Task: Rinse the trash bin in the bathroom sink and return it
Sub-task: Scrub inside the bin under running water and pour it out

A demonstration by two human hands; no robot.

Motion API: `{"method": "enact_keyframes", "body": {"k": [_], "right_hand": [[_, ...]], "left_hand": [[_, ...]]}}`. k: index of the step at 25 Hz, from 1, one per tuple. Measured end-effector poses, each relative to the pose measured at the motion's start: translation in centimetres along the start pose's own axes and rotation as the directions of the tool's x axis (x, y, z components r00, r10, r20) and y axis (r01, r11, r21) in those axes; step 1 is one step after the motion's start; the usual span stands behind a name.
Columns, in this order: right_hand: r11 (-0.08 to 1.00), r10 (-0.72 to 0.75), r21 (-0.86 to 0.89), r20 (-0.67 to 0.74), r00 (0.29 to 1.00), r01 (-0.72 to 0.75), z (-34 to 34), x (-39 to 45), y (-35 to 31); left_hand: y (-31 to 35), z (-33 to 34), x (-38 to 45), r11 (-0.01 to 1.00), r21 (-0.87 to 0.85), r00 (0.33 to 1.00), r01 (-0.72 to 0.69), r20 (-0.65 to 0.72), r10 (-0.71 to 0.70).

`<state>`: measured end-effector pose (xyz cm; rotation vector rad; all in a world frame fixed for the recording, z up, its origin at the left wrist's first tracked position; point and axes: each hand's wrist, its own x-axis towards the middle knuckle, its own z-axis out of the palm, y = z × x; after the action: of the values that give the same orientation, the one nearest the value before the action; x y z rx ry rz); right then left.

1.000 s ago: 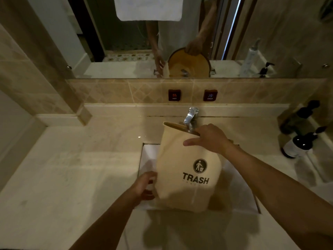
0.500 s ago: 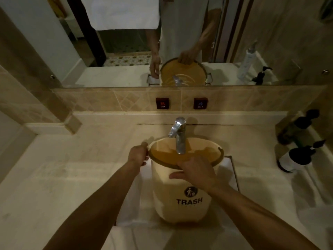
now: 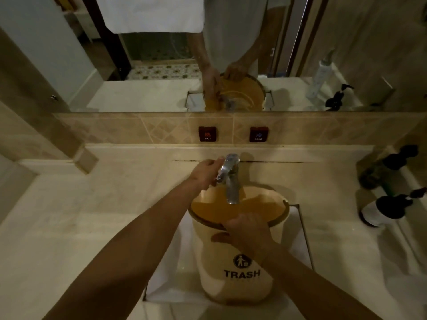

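Note:
A cream trash bin (image 3: 221, 262) with a black "TRASH" label stands upright in the white square sink (image 3: 166, 278), its orange-brown inside facing up under the chrome faucet (image 3: 231, 179). My right hand (image 3: 247, 232) grips the bin's near rim, thumb on the outside wall. My left hand (image 3: 205, 173) is curled round the faucet handle at its left side. No water stream is visible.
HOT (image 3: 207, 134) and COLD (image 3: 258, 134) signs sit on the tiled backsplash. Two dark pump bottles (image 3: 390, 207) (image 3: 388, 167) stand on the counter at right. A mirror (image 3: 161, 65) spans the wall behind. The pale stone counter (image 3: 80, 215) extends left.
The bin went from tilted to upright under the spout. My left hand left the bin's rim and moved up to the faucet handle. My right hand stays on the near rim.

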<state>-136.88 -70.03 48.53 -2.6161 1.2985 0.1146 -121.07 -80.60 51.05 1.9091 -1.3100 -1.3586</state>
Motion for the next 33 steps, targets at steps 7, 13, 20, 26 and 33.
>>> {"method": "enact_keyframes", "body": {"k": [7, 13, 20, 26, 33], "right_hand": [[0.999, 0.026, -0.036, -0.049, 0.998, -0.028, 0.2, 1.8, -1.2], [0.997, 0.053, -0.044, -0.081, 0.995, -0.057, -0.2, 1.6, -1.3], [0.999, -0.024, -0.048, -0.076, 0.997, 0.020, -1.4, 1.5, -1.7], [1.000, 0.015, -0.002, -0.053, 0.998, -0.016, 0.2, 1.7, -1.1], [0.999, -0.018, -0.032, -0.110, 0.994, 0.015, 0.4, 1.8, -1.0]], "left_hand": [[0.2, 1.2, 0.6, 0.999, 0.015, 0.981, 0.042, 0.188, -0.045], [2.0, 2.4, 1.1, 0.991, -0.016, 0.989, 0.136, 0.067, -0.135], [2.6, 2.2, 1.6, 0.992, 0.008, 0.988, 0.125, 0.090, -0.125], [2.4, 2.2, 1.6, 0.994, 0.013, 0.990, 0.111, 0.090, -0.111], [2.4, 2.2, 1.6, 0.996, 0.002, 0.992, 0.089, 0.092, -0.088]]}}
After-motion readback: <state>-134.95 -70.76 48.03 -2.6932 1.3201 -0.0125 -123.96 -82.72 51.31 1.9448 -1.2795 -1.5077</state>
